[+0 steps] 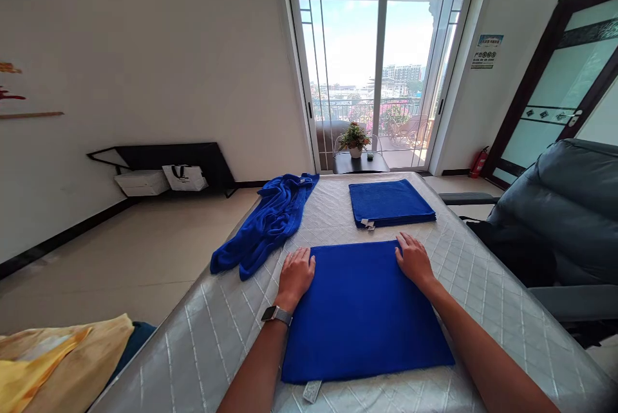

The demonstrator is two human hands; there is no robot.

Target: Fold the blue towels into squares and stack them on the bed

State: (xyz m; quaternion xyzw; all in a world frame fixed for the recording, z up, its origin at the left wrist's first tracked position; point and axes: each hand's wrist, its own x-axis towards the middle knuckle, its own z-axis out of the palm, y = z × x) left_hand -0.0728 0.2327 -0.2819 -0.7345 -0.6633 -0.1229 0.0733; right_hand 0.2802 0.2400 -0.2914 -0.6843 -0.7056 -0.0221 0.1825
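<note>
A blue towel (362, 316) lies folded into a flat rectangle on the mattress (207, 336), with a white label sticking out at its near edge. My left hand (296, 276) rests at its far left corner, fingers stretched forward. At the far right corner lies my right hand (414, 260), its fingers flat on the edge and slightly apart. Beyond it sits a stack of folded blue towels (391, 202) with white tags at the near left corner. To the left, a crumpled heap of blue cloth (275, 220) spreads along the mattress edge.
Yellow and tan cloth (62, 361) lies at the lower left. A dark armchair (574, 207) stands close on the right. Past the mattress are a small table with a potted plant (355, 139) and a sliding glass door (381, 65). A black rack (168, 165) lines the left wall.
</note>
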